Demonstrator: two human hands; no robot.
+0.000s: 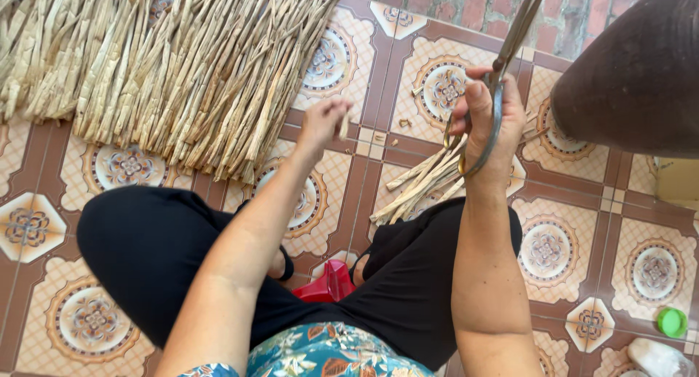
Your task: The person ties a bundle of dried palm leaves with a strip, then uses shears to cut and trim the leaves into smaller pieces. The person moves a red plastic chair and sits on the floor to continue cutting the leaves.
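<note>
Scissors (502, 71) gripped in right hand (486, 126); left hand (324, 120) pinches stalk piece (344, 124) near stalk heap (167, 64).

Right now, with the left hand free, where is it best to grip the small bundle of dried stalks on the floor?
Probably grip the small bundle near its lower-left ends, coming from the left: there the stalks lie together, while the right hand with scissors covers the far end.

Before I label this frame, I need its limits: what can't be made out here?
Head view only:
- Scissors: blade tips cut off by the top edge; handles partly hidden by the right hand.
- Left hand: motion-blurred, its small stalk piece unclear.
- Dried stalk pile: runs past the top and left edges.
</note>
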